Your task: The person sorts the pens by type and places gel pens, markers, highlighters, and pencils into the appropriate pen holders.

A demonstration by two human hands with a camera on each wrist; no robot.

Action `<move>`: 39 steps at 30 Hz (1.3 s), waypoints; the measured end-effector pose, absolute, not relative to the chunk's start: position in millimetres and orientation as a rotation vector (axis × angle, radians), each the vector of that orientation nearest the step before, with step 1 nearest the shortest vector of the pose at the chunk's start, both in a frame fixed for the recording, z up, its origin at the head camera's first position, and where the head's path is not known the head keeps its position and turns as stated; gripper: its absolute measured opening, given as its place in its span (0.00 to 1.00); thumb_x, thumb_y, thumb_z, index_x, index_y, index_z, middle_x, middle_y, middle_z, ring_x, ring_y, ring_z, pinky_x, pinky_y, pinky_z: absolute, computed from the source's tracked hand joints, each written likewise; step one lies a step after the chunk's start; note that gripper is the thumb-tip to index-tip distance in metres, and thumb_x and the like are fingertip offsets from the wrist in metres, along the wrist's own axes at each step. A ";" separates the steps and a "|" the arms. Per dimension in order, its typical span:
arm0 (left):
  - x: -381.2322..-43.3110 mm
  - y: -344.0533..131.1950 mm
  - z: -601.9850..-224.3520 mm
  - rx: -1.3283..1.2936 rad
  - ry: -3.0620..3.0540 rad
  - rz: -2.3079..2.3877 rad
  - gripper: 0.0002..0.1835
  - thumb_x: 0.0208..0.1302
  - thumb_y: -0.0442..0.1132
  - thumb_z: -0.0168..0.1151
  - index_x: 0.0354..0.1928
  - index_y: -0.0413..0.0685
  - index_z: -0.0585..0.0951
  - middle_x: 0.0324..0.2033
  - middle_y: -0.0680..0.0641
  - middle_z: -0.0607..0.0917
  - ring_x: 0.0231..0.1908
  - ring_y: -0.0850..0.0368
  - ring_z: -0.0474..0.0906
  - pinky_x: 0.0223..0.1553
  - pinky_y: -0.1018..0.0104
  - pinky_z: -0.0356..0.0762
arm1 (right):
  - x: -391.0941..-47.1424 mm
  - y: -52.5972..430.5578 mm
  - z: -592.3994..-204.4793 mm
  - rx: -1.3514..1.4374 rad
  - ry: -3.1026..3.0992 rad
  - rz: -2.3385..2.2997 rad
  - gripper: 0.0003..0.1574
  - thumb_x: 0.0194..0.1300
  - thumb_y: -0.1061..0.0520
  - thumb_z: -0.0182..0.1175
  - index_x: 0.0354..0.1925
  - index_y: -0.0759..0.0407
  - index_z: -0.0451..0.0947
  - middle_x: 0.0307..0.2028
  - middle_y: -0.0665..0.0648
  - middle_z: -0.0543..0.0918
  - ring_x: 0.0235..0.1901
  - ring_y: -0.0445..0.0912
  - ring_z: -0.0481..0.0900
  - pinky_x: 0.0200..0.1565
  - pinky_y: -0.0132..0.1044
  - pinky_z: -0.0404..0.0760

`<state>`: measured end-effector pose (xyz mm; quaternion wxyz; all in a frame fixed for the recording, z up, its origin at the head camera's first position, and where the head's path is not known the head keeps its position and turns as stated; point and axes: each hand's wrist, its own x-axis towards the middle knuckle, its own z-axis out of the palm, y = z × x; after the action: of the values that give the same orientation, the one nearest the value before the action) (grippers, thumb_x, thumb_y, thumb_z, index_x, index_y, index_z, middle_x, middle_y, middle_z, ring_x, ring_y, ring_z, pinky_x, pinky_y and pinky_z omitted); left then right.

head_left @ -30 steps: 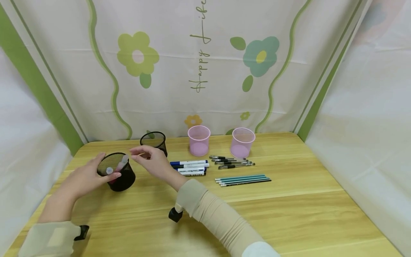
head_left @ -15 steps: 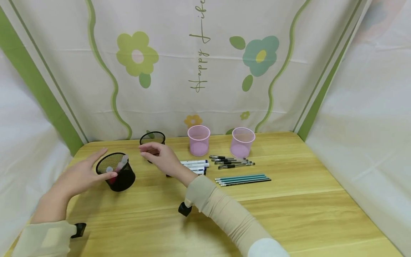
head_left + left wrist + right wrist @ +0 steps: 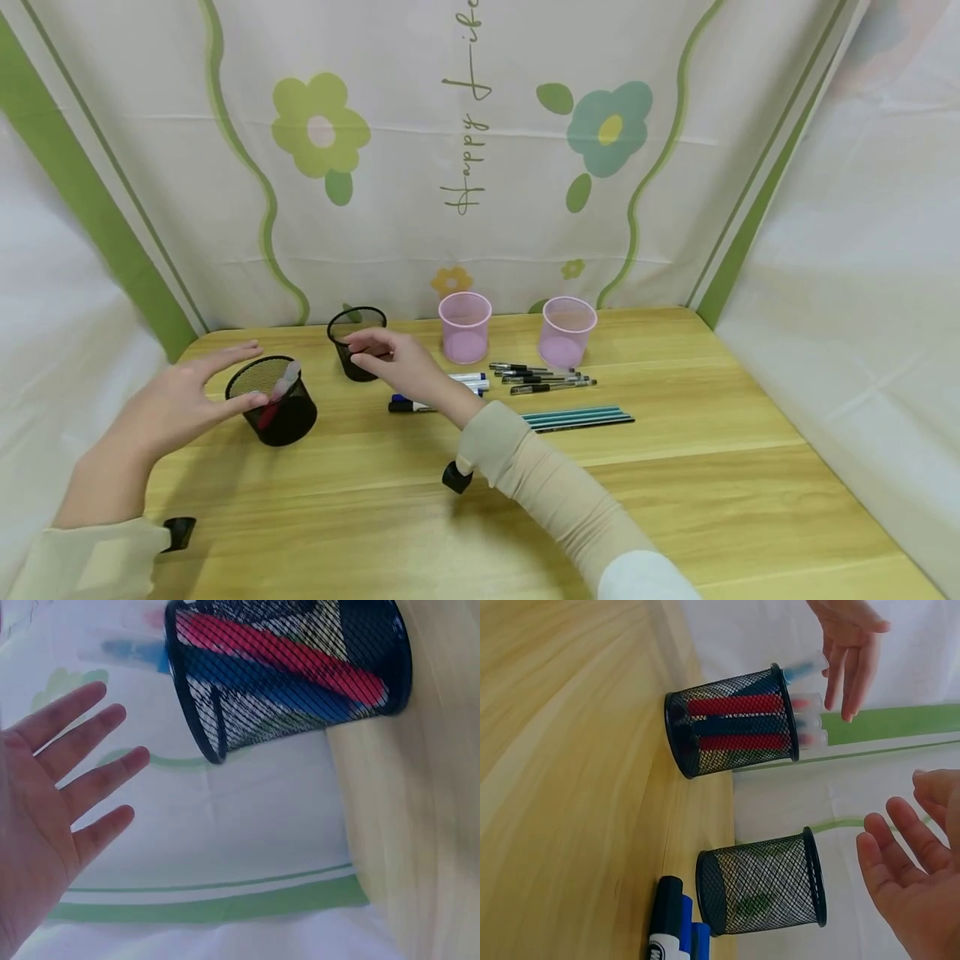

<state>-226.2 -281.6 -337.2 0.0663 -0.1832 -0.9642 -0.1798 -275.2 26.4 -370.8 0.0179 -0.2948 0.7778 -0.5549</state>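
Observation:
My left hand (image 3: 176,404) is beside the near black mesh pen cup (image 3: 291,421), its fingers spread. In the left wrist view those fingers are apart from the cup and hold nothing. Red and blue pens (image 3: 742,741) with clear caps stand in this cup, caps past the rim. Near the second black mesh cup (image 3: 358,371), my right hand (image 3: 405,371) hovers with loosely bent fingers and nothing between them. No pens show through that cup's mesh in the right wrist view. Whiteboard markers (image 3: 405,407) with black and blue caps lie under the right hand, partly hidden.
Two pink mesh cups (image 3: 465,343) stand along the back of the wooden table (image 3: 675,500). Black gel pens (image 3: 551,387) lie in front of them. Nearer lies a row of green and black pencils (image 3: 588,418), partly covered by the right forearm. A patterned curtain (image 3: 405,233) hangs behind.
My right hand has moved right, away from the near black cup toward the second one. My left hand has drawn back slightly left from its cup, which stays in place.

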 end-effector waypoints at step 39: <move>-247.0 -159.6 -330.1 -0.469 -2.580 -0.693 0.25 0.77 0.44 0.58 0.68 0.35 0.75 0.65 0.32 0.76 0.67 0.31 0.67 0.65 0.34 0.65 | -278.1 116.9 -391.5 -0.947 2.565 -1.520 0.19 0.74 0.64 0.60 0.61 0.68 0.79 0.57 0.64 0.83 0.53 0.53 0.82 0.55 0.39 0.81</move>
<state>-247.0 -159.6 -330.1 0.2131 -0.1689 -0.9294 -0.2498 -278.1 116.9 -391.5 0.0069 -0.3027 0.8199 -0.4858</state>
